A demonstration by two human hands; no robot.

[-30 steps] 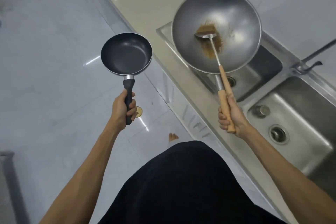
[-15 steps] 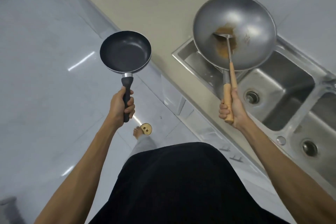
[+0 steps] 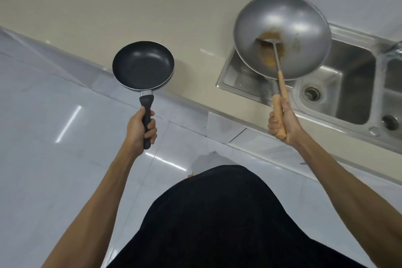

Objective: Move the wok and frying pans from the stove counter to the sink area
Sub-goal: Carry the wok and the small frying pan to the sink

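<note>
Your wok (image 3: 300, 35) hangs in the air over the left end of the sink (image 3: 348, 85), its round steel bowl covering the near-left corner of the basin and part of the beige counter (image 3: 108, 13) beside it. A brown smear of residue sits low in the bowl, and a metal ladle (image 3: 274, 50) lies in it, its wooden grip running back alongside the wok's own wooden handle. Your right hand (image 3: 282, 122) has its fingers wrapped tight around both of those handles together — one grip carries the wok and the ladle. A small wire loop shows at the wok's far rim.

Your left hand (image 3: 141, 128) is clamped the same way on the black handle of the small dark frying pan (image 3: 143, 65), fingers curled fully round it. You hold that pan level, out over the counter's front edge and the pale tiled floor (image 3: 54, 159), well apart from the wok.

Further right, the sink's drain (image 3: 311, 93) sits bare in the basin bottom, and a second basin starts at the frame's edge.
</note>
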